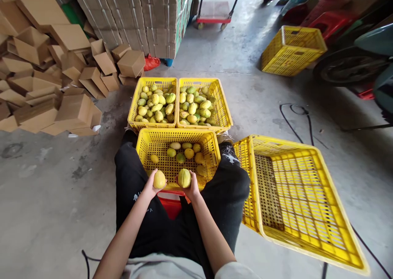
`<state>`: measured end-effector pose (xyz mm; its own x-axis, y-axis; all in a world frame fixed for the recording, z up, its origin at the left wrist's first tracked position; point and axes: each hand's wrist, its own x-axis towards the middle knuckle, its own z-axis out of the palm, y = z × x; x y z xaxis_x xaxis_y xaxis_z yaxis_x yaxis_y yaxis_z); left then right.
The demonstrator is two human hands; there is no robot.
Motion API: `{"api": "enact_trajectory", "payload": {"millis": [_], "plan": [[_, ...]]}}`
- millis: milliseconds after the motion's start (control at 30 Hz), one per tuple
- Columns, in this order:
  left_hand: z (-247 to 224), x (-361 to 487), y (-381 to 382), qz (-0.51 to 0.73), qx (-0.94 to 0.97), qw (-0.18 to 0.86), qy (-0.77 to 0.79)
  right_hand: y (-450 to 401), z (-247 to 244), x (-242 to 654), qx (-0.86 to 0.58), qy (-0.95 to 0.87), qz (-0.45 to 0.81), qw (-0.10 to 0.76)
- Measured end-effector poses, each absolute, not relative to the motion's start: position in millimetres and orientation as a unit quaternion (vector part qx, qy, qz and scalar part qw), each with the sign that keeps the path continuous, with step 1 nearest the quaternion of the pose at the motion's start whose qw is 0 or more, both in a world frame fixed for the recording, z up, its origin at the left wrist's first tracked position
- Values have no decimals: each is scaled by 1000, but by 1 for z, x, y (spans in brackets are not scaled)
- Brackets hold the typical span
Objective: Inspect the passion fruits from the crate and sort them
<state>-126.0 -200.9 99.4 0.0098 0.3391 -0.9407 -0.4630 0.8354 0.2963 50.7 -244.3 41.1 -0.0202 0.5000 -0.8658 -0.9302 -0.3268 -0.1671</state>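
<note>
My left hand (153, 185) is closed around a smooth yellow oval fruit (159, 179). My right hand (193, 187) grips a ribbed yellow-green fruit (184, 178), melon-like in look. Both fruits are held over the near rim of a yellow plastic crate (143, 141) between my knees. Several more yellow and green fruits (180, 157) lie inside it, mostly toward its middle and right. Just beyond stand two fuller crates, a left crate (131, 111) and a right crate (226, 107), each piled with similar fruit. Which exact kind of fruit it is, I cannot tell.
On the right a large yellow crate (294, 189) is tipped on its side. Folded cardboard boxes (73, 111) heap up at left, beside a wrapped stack (132, 17). Farther off are a trolley (215, 12), another crate (291, 51), a motorbike (346, 66) and a black cable (310, 127).
</note>
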Motion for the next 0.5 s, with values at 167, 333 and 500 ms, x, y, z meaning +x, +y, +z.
{"api": "enact_trajectory", "payload": {"millis": [167, 333, 500], "plan": [[96, -126, -202, 281, -36, 709, 645, -244, 44, 50, -452, 223, 689, 521], [96, -125, -205, 275, -1, 695, 665, -243, 48, 46, -477, 227, 658, 536], [94, -126, -204, 293, -36, 682, 669, -243, 44, 47, -465, 233, 655, 547]]}}
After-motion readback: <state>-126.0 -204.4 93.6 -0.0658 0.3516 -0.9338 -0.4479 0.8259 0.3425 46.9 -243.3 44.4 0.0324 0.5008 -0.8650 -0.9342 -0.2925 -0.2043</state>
